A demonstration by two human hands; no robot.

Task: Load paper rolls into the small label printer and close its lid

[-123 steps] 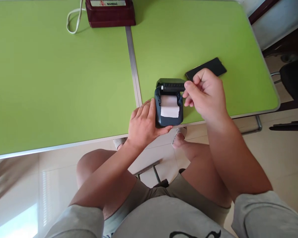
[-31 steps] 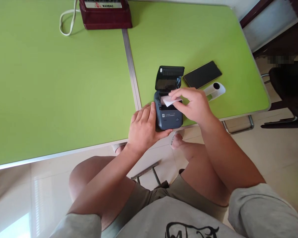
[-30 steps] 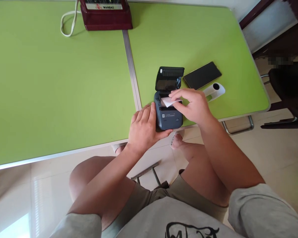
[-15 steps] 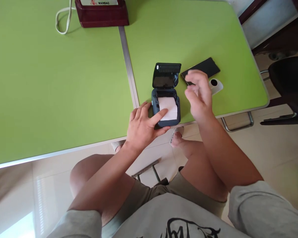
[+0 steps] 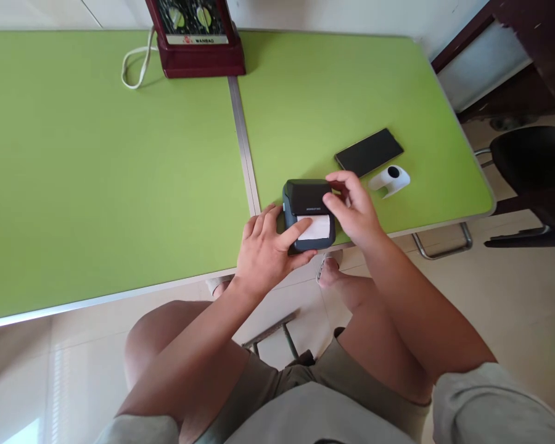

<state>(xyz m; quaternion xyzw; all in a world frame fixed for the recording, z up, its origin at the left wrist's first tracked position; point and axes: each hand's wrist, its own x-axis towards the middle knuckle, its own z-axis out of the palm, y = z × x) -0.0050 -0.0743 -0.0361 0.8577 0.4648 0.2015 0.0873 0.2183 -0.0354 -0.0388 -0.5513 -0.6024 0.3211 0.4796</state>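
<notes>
A small dark thermal printer [image 5: 287,233] lies near the table's front edge, its black lid [image 5: 305,196] folded down over the paper bay. White paper [image 5: 320,228] sticks out below the lid's front edge. My left hand [image 5: 267,243] grips the printer at its left and front side, with one finger pressed on the paper. At the lid's right edge is my right hand [image 5: 354,209], its thumb on top and its fingers curled round the far corner. Whether the lid is latched I cannot tell.
Right of the printer lie a black phone [image 5: 369,152] and a curled white piece with a black round spot [image 5: 393,172]. A dark red appliance with knobs [image 5: 203,61] and a white cord [image 5: 136,80] stand at the back. A black chair [image 5: 531,154] is at the right.
The printer's lid stood raised and is now folded down over the paper. My right hand has come from the air on the right onto the lid. The view has tilted up slightly.
</notes>
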